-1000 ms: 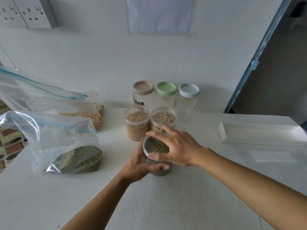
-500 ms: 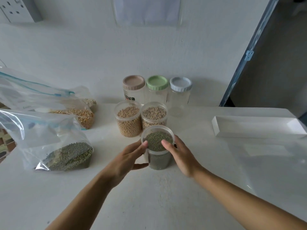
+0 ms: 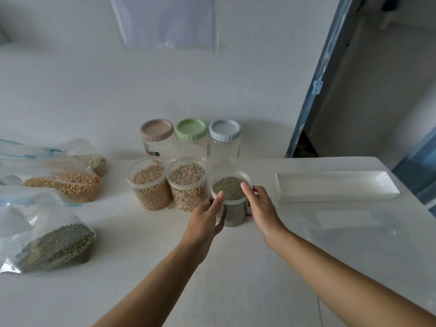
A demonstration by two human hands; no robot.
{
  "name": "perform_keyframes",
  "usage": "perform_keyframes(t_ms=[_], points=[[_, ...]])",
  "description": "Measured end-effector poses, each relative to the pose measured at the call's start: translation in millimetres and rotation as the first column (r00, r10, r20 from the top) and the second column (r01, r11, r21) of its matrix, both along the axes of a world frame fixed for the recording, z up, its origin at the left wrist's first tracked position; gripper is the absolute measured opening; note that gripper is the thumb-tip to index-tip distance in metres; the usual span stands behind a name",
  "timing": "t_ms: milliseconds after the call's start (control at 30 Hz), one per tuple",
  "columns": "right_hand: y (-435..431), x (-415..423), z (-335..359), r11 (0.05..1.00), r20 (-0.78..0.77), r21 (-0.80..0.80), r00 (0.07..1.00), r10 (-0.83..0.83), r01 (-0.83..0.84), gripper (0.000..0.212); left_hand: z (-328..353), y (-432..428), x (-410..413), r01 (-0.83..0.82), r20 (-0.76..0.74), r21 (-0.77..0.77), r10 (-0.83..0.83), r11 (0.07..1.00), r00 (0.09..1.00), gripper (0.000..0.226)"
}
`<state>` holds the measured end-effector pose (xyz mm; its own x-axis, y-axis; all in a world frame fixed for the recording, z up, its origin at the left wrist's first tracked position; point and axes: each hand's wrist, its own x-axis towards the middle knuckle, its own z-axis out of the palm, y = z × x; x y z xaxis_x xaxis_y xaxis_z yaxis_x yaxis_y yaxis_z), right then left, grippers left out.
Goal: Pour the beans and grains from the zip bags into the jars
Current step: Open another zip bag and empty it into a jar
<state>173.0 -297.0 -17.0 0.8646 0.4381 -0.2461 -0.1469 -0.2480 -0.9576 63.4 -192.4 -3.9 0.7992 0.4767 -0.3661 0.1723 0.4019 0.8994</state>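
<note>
Shifted right and farther off since half a second ago, the clear round plastic jar of small green beans [image 3: 232,197] now closes the right end of the open-jar row. It stands upright, long axis vertical, mouth up and lidless.

At the near left lies a clear zip bag of green beans [image 3: 54,246], and beyond it a clear zip bag of yellow kernels [image 3: 70,187]. Next come an open clear jar of tan beans [image 3: 149,185] and an open clear jar of speckled beige beans [image 3: 187,184], with a row of three clear empty lidded jars [image 3: 191,142] behind.

The left hand [image 3: 207,218] presses straight fingers on the jar's left wall, thumb low. The right hand [image 3: 262,208] wraps its right wall, forefinger at the rim.

A long white tray [image 3: 335,187] lies farther right on the white table [image 3: 236,279]. Behind is a white wall [image 3: 94,90], with a blue door frame [image 3: 316,90] at the right.
</note>
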Motion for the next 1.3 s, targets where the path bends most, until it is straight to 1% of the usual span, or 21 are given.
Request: perform_keyframes(t_ms=[67,167,267,400,467,600,700,833,900,967,1000,1067,1133,1200,1267,1300], points=[[7.7,8.2,0.5,1.000,-0.018,0.009,1.000,-0.001,0.001,0.050,-1.1,-1.7,9.5,-0.059,0.005,-0.050,0.059,0.997,0.998,0.049],[17.3,18.1,-1.1,1.000,-0.016,-0.006,1.000,0.014,-0.014,0.058,-1.2,-3.1,20.2,-0.109,0.017,-0.109,0.111,0.988,0.994,0.041],[22.7,24.6,-1.5,0.999,-0.008,-0.030,0.999,0.032,-0.033,0.062,-1.8,-1.1,28.8,-0.129,0.032,-0.136,0.134,0.982,0.990,0.030],[23.9,30.8,2.3,0.997,0.010,-0.055,0.998,0.063,-0.063,0.060,0.8,3.2,31.9,-0.135,0.024,-0.140,0.140,0.981,0.990,0.032],[23.5,33.4,2.7,0.996,0.024,-0.062,0.997,0.072,-0.071,0.057,-0.7,8.6,31.6,-0.124,-0.002,-0.134,0.124,0.983,0.992,0.037],[24.2,36.4,2.8,0.994,0.061,-0.076,0.995,0.078,-0.074,0.056,-0.6,20.0,28.0,-0.073,-0.071,-0.104,0.066,0.992,0.995,0.055],[26.8,38.5,2.8,0.995,0.065,-0.068,0.995,0.079,-0.075,0.059,0.0,27.7,28.9,-0.038,-0.073,-0.112,0.030,0.993,0.997,0.051],[27.1,42.7,4.9,0.996,0.030,-0.060,0.997,0.074,-0.072,0.060,3.9,31.7,29.3,0.000,-0.079,-0.147,-0.012,0.989,0.997,0.059],[24.9,44.3,7.1,0.996,0.006,-0.059,0.997,0.074,-0.074,0.059,7.4,33.9,25.8,0.027,-0.080,-0.149,-0.039,0.988,0.996,0.056],[23.7,47.9,10.8,0.998,0.048,-0.044,0.998,0.049,-0.047,0.056,15.6,39.3,16.5,0.084,-0.085,-0.101,-0.092,0.991,0.992,0.049],[24.4,50.0,15.0,0.999,0.095,-0.033,0.995,0.024,-0.021,0.054,22.9,42.6,9.5,0.125,-0.086,-0.050,-0.129,0.991,0.988,0.051],[29.4,56.2,26.0,1.000,0.190,0.000,0.981,-0.029,0.029,0.051,41.5,51.8,-3.9,0.200,-0.085,0.107,-0.191,0.974,0.978,0.056],[36.6,64.4,37.0,0.999,0.265,0.048,0.964,-0.038,0.026,0.054,62.8,60.5,-11.0,0.243,-0.071,0.292,-0.233,0.925,0.970,0.051],[45.5,72.2,48.9,0.997,0.320,0.073,0.947,-0.009,-0.015,0.061,81.2,69.1,-7.8,0.189,-0.017,0.421,-0.200,0.887,0.980,0.039],[55.5,80.9,60.7,0.998,0.335,0.046,0.942,0.027,-0.045,0.071,95.5,76.8,5.9,0.084,0.056,0.505,-0.130,0.859,0.990,0.025],[60.8,86.8,65.6,0.998,0.330,0.024,0.943,0.046,-0.057,0.080,99.2,81.7,17.2,0.036,0.084,0.547,-0.097,0.836,0.992,0.020]])
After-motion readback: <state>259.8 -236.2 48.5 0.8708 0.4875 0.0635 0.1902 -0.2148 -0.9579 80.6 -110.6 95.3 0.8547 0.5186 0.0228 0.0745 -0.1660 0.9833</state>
